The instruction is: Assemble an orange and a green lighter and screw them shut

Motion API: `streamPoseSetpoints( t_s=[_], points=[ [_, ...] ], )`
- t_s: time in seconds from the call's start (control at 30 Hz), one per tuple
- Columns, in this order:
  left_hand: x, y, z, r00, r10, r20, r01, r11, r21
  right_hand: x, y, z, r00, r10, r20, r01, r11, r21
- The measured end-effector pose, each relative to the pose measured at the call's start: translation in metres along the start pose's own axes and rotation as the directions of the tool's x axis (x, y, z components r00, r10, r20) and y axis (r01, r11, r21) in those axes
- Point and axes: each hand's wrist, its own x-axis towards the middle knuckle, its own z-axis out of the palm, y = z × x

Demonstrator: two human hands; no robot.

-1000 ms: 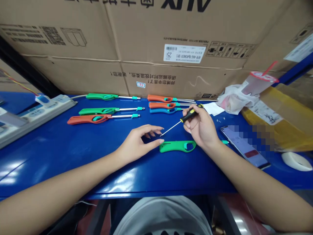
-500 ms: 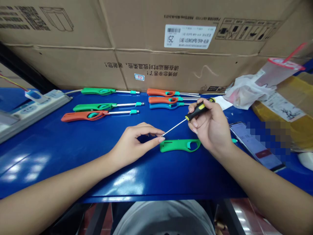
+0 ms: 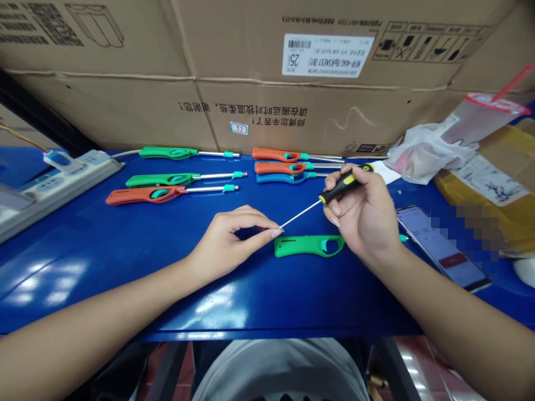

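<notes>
My right hand (image 3: 365, 220) grips a black and yellow screwdriver (image 3: 340, 186), its thin shaft slanting down to the left. My left hand (image 3: 228, 242) is pinched at the shaft's tip, thumb and forefinger together on something too small to make out. Just below the tip lies a green long-nosed lighter (image 3: 308, 245) flat on the blue table (image 3: 125, 256); my right wrist covers its far end.
Two green lighters (image 3: 167, 179) and an orange one (image 3: 144, 195) lie at the back left; two orange and a blue lighter (image 3: 284, 177) at the back middle. A power strip (image 3: 54, 181) is left, a phone (image 3: 438, 245), plastic bag and cup right. Cardboard boxes (image 3: 267, 78) wall the back.
My left thumb and forefinger have closed from spread to a pinch at the screwdriver tip. My right hand has shifted slightly to the right with the screwdriver.
</notes>
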Motion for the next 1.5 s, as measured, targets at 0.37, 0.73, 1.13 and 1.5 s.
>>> streamPoseSetpoints(
  t_s=[0.37,0.73,1.13,1.5],
  points=[
    [-0.001,-0.003,0.002,0.999,0.008,-0.036,-0.007,0.999,0.035,-0.004,0.004,0.002,0.985,-0.164,0.056,0.166,0.985,-0.047],
    [-0.001,-0.008,0.003,0.999,0.041,0.002,-0.041,0.998,0.051,-0.007,0.010,0.001,0.969,-0.177,0.172,0.201,0.971,-0.132],
    [0.000,-0.008,0.002,0.993,0.093,0.065,-0.099,0.992,0.085,-0.013,0.001,0.001,0.938,-0.137,0.319,0.198,0.966,-0.167],
    [-0.001,-0.011,0.003,0.979,0.097,0.179,-0.127,0.978,0.167,-0.019,-0.005,0.004,0.918,-0.217,0.331,0.332,0.878,-0.344]
  ],
)
